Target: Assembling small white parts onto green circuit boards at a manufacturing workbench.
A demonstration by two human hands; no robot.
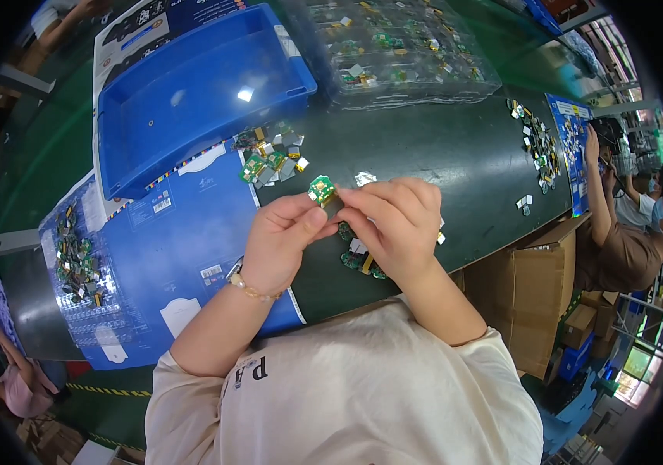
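A small green circuit board (321, 188) is pinched between the thumb and fingers of my left hand (285, 232). My right hand (397, 221) meets it from the other side, thumb and fingertips closed at the board's right edge, where a yellowish strip shows. Just what the right fingertips grip is too small to make out. Partly under my right hand lies a pile of green boards (358, 256) with silver and yellow parts. Beyond my left hand is another heap of boards and silver pieces (273, 159).
A blue plastic bin (192, 155) stands at the far left on blue printed sheets (184, 256). Clear stacked trays (409, 97) hold several boards. More boards lie at the left (77, 260) and right (539, 147). A cardboard box (521, 302) stands near right; co-workers sit around.
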